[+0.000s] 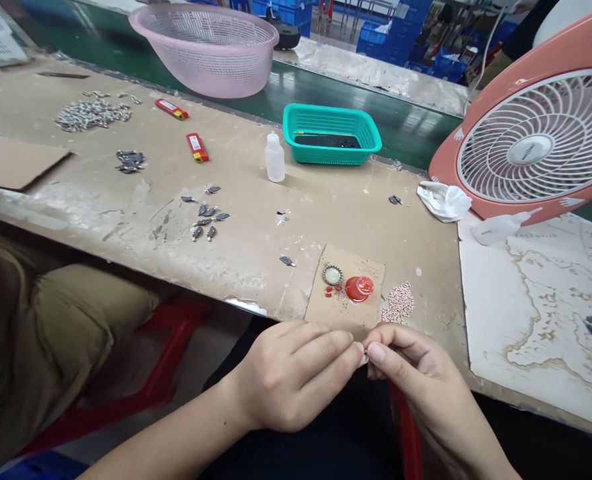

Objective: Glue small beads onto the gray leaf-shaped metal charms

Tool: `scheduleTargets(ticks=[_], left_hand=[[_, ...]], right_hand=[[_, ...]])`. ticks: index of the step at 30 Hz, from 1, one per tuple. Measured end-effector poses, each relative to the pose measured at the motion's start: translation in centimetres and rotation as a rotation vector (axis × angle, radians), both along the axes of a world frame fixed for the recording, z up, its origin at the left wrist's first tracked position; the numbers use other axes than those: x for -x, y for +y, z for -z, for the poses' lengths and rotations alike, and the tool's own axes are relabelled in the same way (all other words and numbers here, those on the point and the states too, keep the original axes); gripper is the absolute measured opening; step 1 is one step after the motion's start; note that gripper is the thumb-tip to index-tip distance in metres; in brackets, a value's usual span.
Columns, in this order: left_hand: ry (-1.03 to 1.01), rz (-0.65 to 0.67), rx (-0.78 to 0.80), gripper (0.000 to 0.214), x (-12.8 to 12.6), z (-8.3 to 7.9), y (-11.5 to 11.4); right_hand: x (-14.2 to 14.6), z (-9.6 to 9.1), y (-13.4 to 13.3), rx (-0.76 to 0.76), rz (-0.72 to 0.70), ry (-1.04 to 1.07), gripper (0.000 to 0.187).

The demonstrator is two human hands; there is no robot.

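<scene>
My left hand (296, 373) and my right hand (421, 367) meet at their fingertips over the table's front edge. Both are closed in a pinch around something tiny, mostly hidden by the fingers. Just beyond them lies a small cardboard piece (319, 300) bearing a crimped bottle cap (333, 275), a small red cup (360, 288) and red blobs. A heap of tiny pinkish beads (399, 303) sits beside the cardboard, close to my right hand. One dark leaf-shaped piece (287, 261) lies to the left of it.
Dark leaf-shaped pieces (207, 221) lie in groups leftward. A squeeze bottle (275, 159) stands before a green basket (332, 157). Behind are a pink basket (216, 60) and, rightward, an orange fan (446, 157). A stained sheet (491, 320) covers the right side; a seated person's leg (96, 307) is left.
</scene>
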State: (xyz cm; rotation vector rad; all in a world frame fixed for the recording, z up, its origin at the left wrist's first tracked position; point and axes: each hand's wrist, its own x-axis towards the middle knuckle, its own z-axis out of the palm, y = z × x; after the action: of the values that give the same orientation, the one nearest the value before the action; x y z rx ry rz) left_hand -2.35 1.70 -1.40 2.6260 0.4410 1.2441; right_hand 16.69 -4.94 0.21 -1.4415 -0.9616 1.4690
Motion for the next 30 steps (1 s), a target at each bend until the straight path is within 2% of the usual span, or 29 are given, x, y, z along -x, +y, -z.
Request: scheduleTargets(ticks=[5, 10, 12, 14, 18, 20, 23, 27, 30], left_hand=[[0.008, 0.01, -0.078, 0.023, 0.4, 0.4, 0.8], [0.018, -0.002, -0.118, 0.026, 0.6, 1.2, 0.9], [0.021, -0.004, -0.096, 0.023, 0.8, 1.3, 1.4], [0.035, -0.059, -0.058, 0.016, 1.3, 1.3, 2.5], [0.291, -0.363, 0.034, 0.023, 2.9, 0.8, 5.8], [0.453, -0.447, 0.063, 0.027, 3.5, 0.7, 7.2], [0.59, -0.476, 0.074, 0.023, 4.0, 0.6, 8.0], [0.636, -0.516, 0.076, 0.014, 3.8, 0.3, 8.0], [0.614, -0.52, 0.156, 0.014, 3.8, 0.2, 7.9]], right_hand=[[0.5, 0.9, 0.3, 0.109, -0.013, 0.111, 0.039], [1.3, 0.9, 0.5, 0.065, -0.059, 0.03, 0.039], [1.3, 0.4, 0.7, -0.013, -0.061, -0.093, 0.035], [0.9, -0.1, 1.1, -0.142, -0.027, -0.319, 0.028], [-1.0, -1.0, 2.6, -0.374, 0.002, -0.826, 0.019], [-1.9, -1.1, 3.6, -0.393, -0.037, -0.954, 0.018], [-2.5, -1.3, 4.9, -0.376, -0.123, -1.05, 0.017], [-2.7, -1.8, 6.0, -0.341, -0.221, -1.151, 0.02], [-2.8, -2.3, 6.5, -0.313, -0.274, -1.209, 0.022]])
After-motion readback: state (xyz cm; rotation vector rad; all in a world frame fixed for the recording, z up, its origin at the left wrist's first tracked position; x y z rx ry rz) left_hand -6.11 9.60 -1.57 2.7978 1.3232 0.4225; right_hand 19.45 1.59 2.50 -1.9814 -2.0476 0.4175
